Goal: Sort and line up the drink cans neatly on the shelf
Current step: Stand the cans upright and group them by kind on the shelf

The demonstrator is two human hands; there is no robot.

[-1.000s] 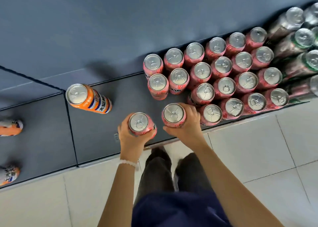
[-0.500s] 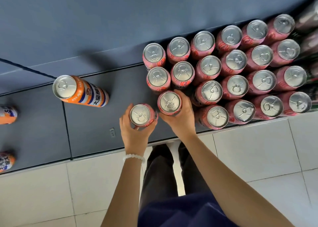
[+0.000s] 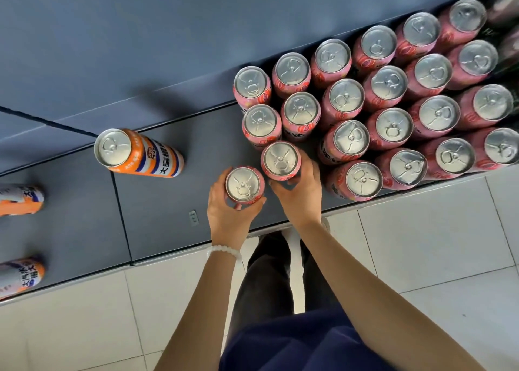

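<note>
2 upright pink cans point(image 3: 245, 184) point(image 3: 280, 160) beside the pink rows point(image 3: 390, 95).

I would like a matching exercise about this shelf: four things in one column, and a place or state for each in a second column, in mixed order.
Things
1. left hand
2. right hand
3. orange can
4. white bead bracelet

Places or states
A. stands alone on the shelf, left of both hands
B. holds the pink can next to the pink block
C. sits on the left wrist
D. holds the pink can nearer the shelf's front edge

Pairs: 1-D, 2-B, 3-A, 4-C
</note>
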